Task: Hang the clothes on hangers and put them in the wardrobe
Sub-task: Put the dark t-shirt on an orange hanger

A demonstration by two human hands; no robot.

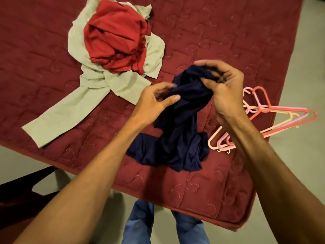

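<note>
Head view, the only one. The navy garment (179, 124) is bunched and held up between both hands. Its lower end pools on the maroon quilted mattress (35, 50), close to the near edge. Its long axis runs from the right hand (223, 88) at the top down toward the person.

The right hand has its fingers curled round the top bunch of the cloth. The left hand (156, 101) is lower and to the left, pinching a fold between its thumb and curled fingers. Its fingertips are blurred, so the exact hold is unclear. I cannot tell which end is the collar.

Key relation: the hangers (263, 117), a pink, peach and coral stack, lie on the mattress just to the right of the right hand, and that forearm partly covers them. Their hooks point away from the person, and the bars run from near-left out to the right. The right hand is clearly nearer, while the left would have to cross over the garment.

Judgement: the neck opening needs finding first, then the right hand goes for the top hanger while the left hand keeps hold of the cloth.

The red garment (114, 37) sits on the pale green garment (105, 81) at far left, well apart from the hands and not yet hung. No wardrobe is in view.
</note>
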